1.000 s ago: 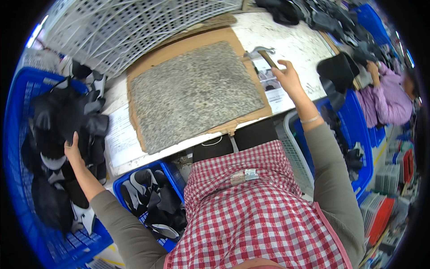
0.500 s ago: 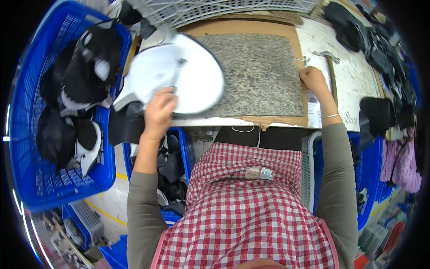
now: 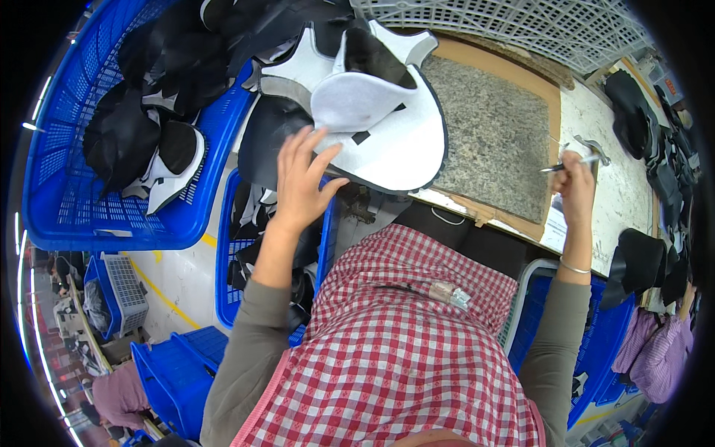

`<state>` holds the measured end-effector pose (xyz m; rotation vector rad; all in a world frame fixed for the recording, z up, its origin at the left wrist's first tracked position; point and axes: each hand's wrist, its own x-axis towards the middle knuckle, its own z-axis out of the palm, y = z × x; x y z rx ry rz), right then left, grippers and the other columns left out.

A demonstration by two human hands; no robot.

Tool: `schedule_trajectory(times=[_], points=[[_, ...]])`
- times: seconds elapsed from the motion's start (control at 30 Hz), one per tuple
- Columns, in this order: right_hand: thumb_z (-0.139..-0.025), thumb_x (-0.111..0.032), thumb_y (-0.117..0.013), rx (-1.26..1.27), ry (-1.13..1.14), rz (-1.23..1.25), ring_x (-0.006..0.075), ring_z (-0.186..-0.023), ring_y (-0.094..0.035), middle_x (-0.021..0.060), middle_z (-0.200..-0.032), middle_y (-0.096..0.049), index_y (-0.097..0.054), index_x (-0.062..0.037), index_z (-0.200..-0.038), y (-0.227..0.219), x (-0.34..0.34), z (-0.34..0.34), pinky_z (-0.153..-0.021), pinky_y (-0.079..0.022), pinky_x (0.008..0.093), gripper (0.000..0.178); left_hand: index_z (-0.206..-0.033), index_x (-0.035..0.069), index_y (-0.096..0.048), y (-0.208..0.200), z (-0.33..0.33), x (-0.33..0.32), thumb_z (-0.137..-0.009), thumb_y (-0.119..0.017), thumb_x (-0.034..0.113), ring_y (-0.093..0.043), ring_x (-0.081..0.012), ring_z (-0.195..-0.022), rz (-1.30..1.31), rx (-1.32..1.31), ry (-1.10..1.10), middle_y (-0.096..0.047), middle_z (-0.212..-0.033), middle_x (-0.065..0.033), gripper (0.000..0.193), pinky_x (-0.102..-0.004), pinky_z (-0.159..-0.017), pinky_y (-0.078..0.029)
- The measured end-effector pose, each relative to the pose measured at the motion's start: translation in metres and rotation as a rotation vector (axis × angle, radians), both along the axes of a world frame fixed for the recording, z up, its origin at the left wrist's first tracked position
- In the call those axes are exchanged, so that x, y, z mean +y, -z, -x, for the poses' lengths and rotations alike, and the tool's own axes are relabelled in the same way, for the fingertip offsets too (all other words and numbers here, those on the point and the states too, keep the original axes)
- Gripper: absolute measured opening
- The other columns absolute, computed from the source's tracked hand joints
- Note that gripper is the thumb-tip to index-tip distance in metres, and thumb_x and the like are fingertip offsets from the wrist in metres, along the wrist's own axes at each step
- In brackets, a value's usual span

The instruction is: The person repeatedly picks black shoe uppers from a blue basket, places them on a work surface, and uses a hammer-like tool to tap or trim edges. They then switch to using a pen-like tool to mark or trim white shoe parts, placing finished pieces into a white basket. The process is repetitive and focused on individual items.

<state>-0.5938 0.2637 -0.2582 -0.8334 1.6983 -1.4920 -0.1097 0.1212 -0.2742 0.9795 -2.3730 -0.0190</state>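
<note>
My left hand (image 3: pixel 304 167) is open, fingers spread, at the near edge of a stack of soft white-lined pieces with black edges (image 3: pixel 395 153). Two small black patches show on the white face, and the top piece curls up into a fold (image 3: pixel 350 100). A black flap (image 3: pixel 272 138) lies beside my fingers. Above the right edge of the speckled grey slab (image 3: pixel 491 127), my right hand (image 3: pixel 577 186) is closed on a slim pen-like tool (image 3: pixel 553 168), its dark tip pointing left.
A hammer (image 3: pixel 593 146) lies behind my right hand on the white tabletop (image 3: pixel 614 127). Blue baskets of black and white pieces stand at the left (image 3: pixel 149 235) and under the table (image 3: pixel 223 298). A pale plastic crate (image 3: pixel 506 26) is at the back; black pieces (image 3: pixel 633 112) lie along the right.
The view has swung left. My left hand has opened beside the white-lined pieces, which now lie folded over. My right hand has lifted from the slab's edge, and the pen-like tool shows in it.
</note>
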Motion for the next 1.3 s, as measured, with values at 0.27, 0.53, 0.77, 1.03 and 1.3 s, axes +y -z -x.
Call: schedule_trajectory(times=[0.27, 0.53, 0.77, 1.03, 1.3], points=[[-0.102, -0.031, -0.062, 0.249, -0.206, -0.069, 0.0224, -0.095, -0.073, 0.0195, -0.108, -0.075, -0.061, 0.0061, -0.128, 0.028, -0.111, -0.133, -0.077, -0.058, 0.0330, 0.045, -0.148, -0.003, -0.038, 0.033, -0.026, 0.012, -0.069, -0.085, 0.005, -0.029, -0.0435, -0.150, 0.086, 0.009, -0.487, -0.035, -0.157, -0.0258, 0.093, -0.0587, -0.124, -0.018], [-0.091, -0.027, -0.078, 0.293, -0.273, 0.101, 0.0225, -0.081, -0.066, 0.0117, -0.089, -0.070, -0.064, 0.0018, -0.105, 0.007, -0.142, -0.222, -0.073, -0.053, 0.0355, 0.035, -0.149, -0.009, -0.034, 0.059, -0.034, -0.017, -0.078, -0.073, -0.001, -0.034, -0.0447, -0.148, 0.077, 0.069, -0.462, -0.038, -0.155, -0.0299, 0.082, -0.0559, -0.124, -0.021], [-0.097, -0.017, -0.072, 0.291, -0.366, 0.379, 0.0064, -0.068, -0.058, 0.0006, -0.077, -0.062, -0.064, -0.0023, -0.100, -0.081, -0.098, -0.157, -0.056, -0.045, 0.0222, 0.017, -0.162, -0.001, -0.021, 0.065, -0.005, -0.070, -0.087, -0.048, -0.007, -0.025, -0.0369, -0.156, 0.023, -0.079, -0.386, -0.025, -0.167, -0.0226, 0.080, -0.0647, -0.123, -0.016], [-0.093, -0.018, -0.077, -0.237, -0.111, 0.131, 0.0243, -0.096, -0.074, 0.0193, -0.109, -0.071, -0.054, 0.0078, -0.123, -0.032, -0.095, -0.130, -0.078, -0.063, 0.0349, 0.045, -0.158, 0.003, -0.033, -0.005, -0.014, -0.061, -0.084, -0.075, 0.008, -0.030, -0.0398, -0.152, -0.060, -0.127, -0.246, -0.039, -0.161, -0.0203, 0.086, -0.0548, -0.123, -0.024], [-0.098, -0.017, -0.072, 0.031, -0.200, 0.149, 0.0147, -0.088, -0.068, 0.0084, -0.105, -0.070, -0.060, -0.0001, -0.119, -0.049, -0.084, -0.144, -0.078, -0.056, 0.0302, 0.030, -0.139, 0.005, -0.061, -0.009, 0.032, -0.126, -0.091, -0.072, 0.016, -0.056, -0.0235, -0.109, -0.511, 0.388, -0.027, -0.074, -0.121, -0.0111, 0.050, -0.0353, -0.102, -0.046]])
